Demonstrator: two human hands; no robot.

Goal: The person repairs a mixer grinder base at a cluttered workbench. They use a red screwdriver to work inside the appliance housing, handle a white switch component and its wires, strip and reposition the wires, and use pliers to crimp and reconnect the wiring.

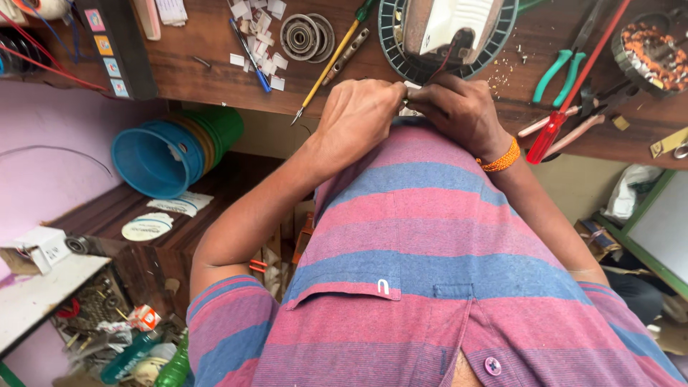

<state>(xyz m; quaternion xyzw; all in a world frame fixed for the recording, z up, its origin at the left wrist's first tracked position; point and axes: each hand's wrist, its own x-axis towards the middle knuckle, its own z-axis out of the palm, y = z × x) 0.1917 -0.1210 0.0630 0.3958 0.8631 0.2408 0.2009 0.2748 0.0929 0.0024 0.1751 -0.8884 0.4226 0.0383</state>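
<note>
At bench edge, left hand point(358, 115), right hand point(459, 107), curled, fingertips meeting

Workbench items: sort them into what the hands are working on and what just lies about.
In hand:
left hand
right hand
small white part pinched between them

Lying about:
yellow screwdriver
green pliers
red screwdriver
blue tubs

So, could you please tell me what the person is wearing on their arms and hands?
Both hands are bare, without gloves. The right hand has an orange thread band around its wrist; the left hand has nothing on its wrist. Short sleeves of a pink-and-blue striped shirt cover only the upper arms.
</note>
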